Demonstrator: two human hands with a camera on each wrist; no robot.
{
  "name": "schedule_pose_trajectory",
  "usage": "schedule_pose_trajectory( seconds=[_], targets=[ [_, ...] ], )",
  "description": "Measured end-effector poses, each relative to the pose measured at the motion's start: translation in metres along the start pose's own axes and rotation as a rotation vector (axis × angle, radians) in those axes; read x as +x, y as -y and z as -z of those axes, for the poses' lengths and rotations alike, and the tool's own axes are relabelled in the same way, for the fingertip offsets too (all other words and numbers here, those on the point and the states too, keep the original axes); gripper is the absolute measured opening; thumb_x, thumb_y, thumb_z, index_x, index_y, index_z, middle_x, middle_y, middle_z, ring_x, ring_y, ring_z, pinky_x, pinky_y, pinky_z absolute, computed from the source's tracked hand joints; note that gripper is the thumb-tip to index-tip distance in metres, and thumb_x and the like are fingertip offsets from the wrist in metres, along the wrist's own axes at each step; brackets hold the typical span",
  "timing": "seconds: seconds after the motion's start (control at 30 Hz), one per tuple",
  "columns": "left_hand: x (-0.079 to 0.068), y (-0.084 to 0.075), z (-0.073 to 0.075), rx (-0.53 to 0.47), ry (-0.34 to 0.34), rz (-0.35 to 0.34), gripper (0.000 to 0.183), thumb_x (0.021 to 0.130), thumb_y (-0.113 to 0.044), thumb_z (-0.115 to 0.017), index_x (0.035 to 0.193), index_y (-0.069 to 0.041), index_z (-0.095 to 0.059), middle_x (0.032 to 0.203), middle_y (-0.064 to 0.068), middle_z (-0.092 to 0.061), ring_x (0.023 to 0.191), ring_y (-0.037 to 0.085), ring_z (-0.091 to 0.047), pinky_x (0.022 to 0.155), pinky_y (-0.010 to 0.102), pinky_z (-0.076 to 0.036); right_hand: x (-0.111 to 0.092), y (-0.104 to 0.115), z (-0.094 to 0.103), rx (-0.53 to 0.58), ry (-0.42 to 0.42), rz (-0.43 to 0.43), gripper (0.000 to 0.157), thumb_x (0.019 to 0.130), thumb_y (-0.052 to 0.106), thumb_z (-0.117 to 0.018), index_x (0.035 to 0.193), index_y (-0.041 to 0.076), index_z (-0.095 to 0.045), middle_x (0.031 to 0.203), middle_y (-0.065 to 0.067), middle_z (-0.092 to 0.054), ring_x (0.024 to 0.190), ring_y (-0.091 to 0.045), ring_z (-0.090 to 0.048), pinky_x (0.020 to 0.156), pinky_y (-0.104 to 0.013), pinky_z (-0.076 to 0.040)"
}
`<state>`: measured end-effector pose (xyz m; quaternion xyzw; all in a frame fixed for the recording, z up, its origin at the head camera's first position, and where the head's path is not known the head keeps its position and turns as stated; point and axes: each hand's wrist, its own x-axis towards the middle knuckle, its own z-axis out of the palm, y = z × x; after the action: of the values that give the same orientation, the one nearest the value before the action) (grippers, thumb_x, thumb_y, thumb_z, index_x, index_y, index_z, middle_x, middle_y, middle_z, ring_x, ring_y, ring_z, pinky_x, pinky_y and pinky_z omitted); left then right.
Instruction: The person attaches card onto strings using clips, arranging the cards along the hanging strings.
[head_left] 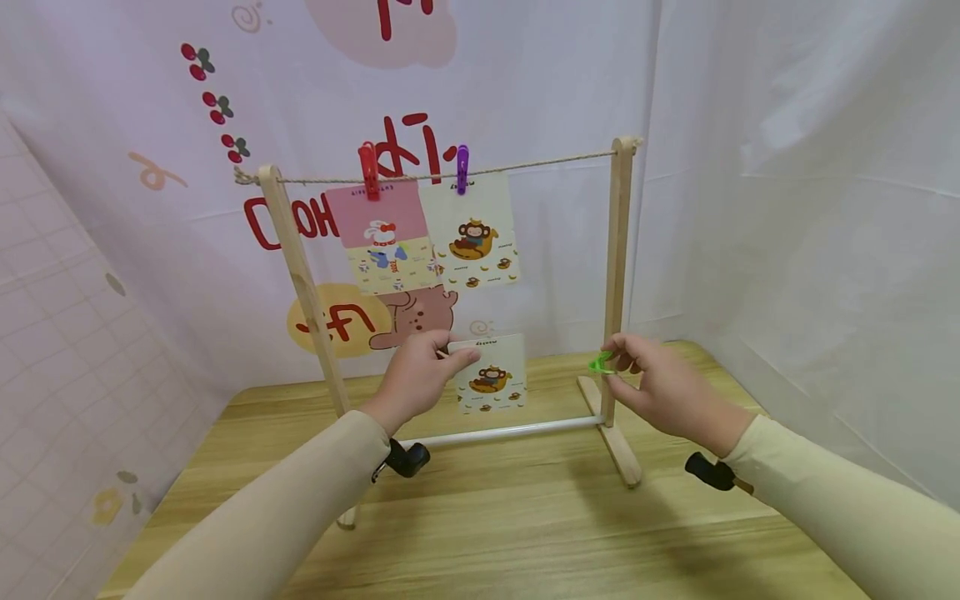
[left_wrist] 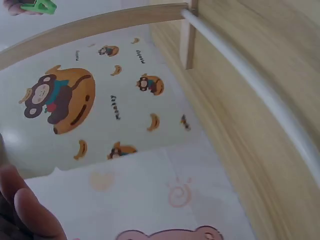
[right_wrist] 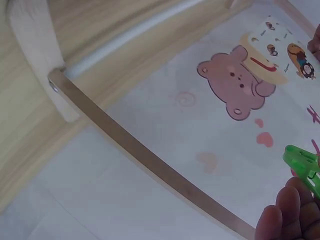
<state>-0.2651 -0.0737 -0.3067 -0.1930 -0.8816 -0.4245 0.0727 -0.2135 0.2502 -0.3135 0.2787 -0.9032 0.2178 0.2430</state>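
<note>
My left hand (head_left: 422, 372) pinches a monkey-print card (head_left: 491, 379) by its upper left corner, below the line. The same card (left_wrist: 95, 105) fills much of the left wrist view. Near the right post, my right hand (head_left: 657, 379) holds a green clothespin (head_left: 600, 363) between thumb and fingers; the green clothespin (right_wrist: 300, 162) also shows at the right edge of the right wrist view. From the twine (head_left: 555, 162) hang a pink and yellow bunny card (head_left: 386, 237) under a red clothespin (head_left: 369, 171) and a second monkey card (head_left: 474, 237) under a purple clothespin (head_left: 462, 169).
The twine runs between two wooden posts, the left post (head_left: 300, 275) and the right post (head_left: 618, 283), joined low down by a white rod (head_left: 495, 432). The frame stands on a wood-grain table (head_left: 510, 525). Behind it hangs a printed white cloth (head_left: 555, 75).
</note>
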Motion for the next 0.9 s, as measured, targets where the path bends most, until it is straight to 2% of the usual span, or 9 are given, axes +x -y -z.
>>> schedule_pose_trajectory(
  seconds=[0.23,0.43,0.53,0.7,0.9],
  targets=[
    [0.012,-0.025,0.005,-0.021,0.001,-0.041,0.017,0.088,-0.042,-0.06,0.095,-0.028,-0.064,0.072,0.002,-0.056,0.057,0.017,-0.048,0.05,0.031,-0.041,0.014,0.008,0.016,-0.04,-0.096,0.062,0.021,0.08,0.006,-0.066,0.099,0.008,-0.057,0.083,0.007,-0.061,0.074,-0.01,-0.057,0.065,-0.027,-0.049],
    [0.021,-0.041,0.009,-0.019,-0.046,-0.087,0.01,0.089,-0.033,-0.059,0.092,-0.024,-0.063,0.079,-0.003,-0.06,0.067,0.015,-0.054,0.058,0.03,-0.045,0.026,0.012,0.028,-0.048,-0.142,0.084,0.022,0.081,0.008,-0.066,0.1,0.007,-0.057,0.085,0.007,-0.062,0.074,-0.004,-0.054,0.065,-0.021,-0.047],
    [0.026,-0.049,0.01,-0.046,-0.062,-0.104,0.012,0.089,-0.032,-0.059,0.096,-0.022,-0.063,0.084,-0.003,-0.059,0.074,0.014,-0.054,0.064,0.03,-0.046,0.031,0.013,0.034,-0.049,-0.175,0.102,0.023,0.08,0.008,-0.067,0.101,0.006,-0.058,0.085,0.007,-0.062,0.075,-0.003,-0.054,0.064,-0.019,-0.046],
    [0.033,-0.06,0.012,-0.094,-0.073,-0.143,0.011,0.091,-0.032,-0.059,0.091,-0.021,-0.061,0.082,-0.001,-0.055,0.073,0.016,-0.052,0.063,0.031,-0.044,0.04,0.018,0.041,-0.045,-0.221,0.127,0.024,0.08,0.006,-0.069,0.102,0.004,-0.058,0.084,0.004,-0.063,0.075,-0.005,-0.054,0.064,-0.022,-0.047],
    [0.041,-0.07,0.015,-0.103,-0.097,-0.141,0.02,0.09,-0.038,-0.058,0.085,-0.019,-0.057,0.08,0.001,-0.054,0.073,0.016,-0.049,0.062,0.031,-0.042,0.05,0.022,0.049,-0.065,-0.258,0.15,0.025,0.08,0.004,-0.068,0.103,0.002,-0.058,0.083,0.001,-0.063,0.074,-0.007,-0.056,0.064,-0.022,-0.047]
  ],
)
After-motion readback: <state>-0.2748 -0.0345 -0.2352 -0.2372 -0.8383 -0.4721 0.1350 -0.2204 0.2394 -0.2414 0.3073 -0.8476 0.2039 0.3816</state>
